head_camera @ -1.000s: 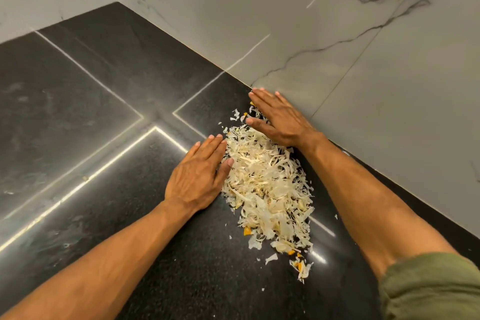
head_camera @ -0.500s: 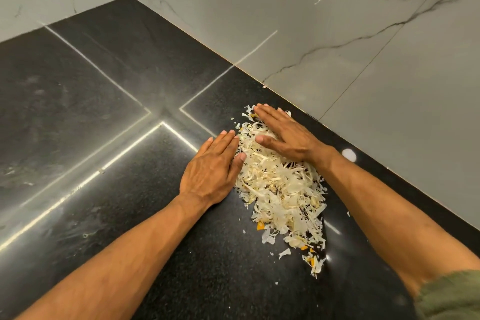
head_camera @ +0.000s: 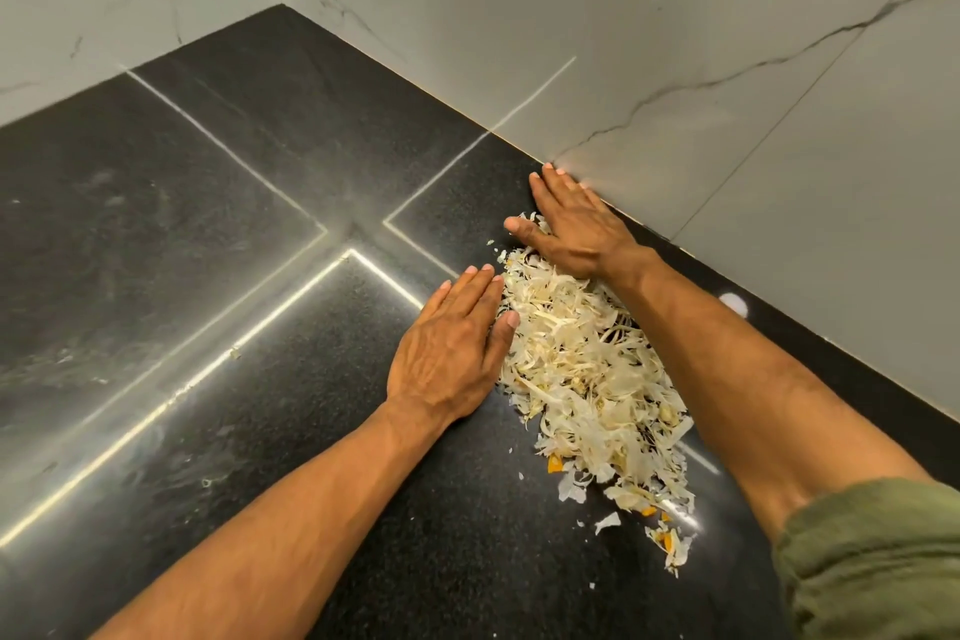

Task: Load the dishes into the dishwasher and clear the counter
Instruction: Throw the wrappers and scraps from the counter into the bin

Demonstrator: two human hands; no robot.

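We look down from head height at a black stone counter [head_camera: 218,234] that fills the left and centre of the frame, glossy and flecked, with bright strips of reflected light crossing it. Pale marble-patterned wall tiles [head_camera: 597,42] with grey veins rise behind it across the top and right of the frame, meeting in a corner at upper left. Just right of centre lies a long heap of peelings [head_camera: 587,379], thin cream-white shreds and flakes with a few small orange bits at its lower end, running from mid-frame down toward the lower right. A few loose flakes sit apart from the heap near its lower tip. Our left hand [head_camera: 447,353] lies flat on the counter, palm down, fingers straight and close together, its thumb side touching the left edge of the heap. Our right hand [head_camera: 571,229] is also flat and open, fingers extended and near one another, resting at the top end of the heap, with its fingertips at the seam where the counter meets the wall. Neither hand grips anything. Both forearms reach in from the bottom of the frame, bare, the heap lying between them. A rolled olive-green sleeve [head_camera: 872,561] shows at the lower right corner. We see no dishes or dishwasher from this angle.
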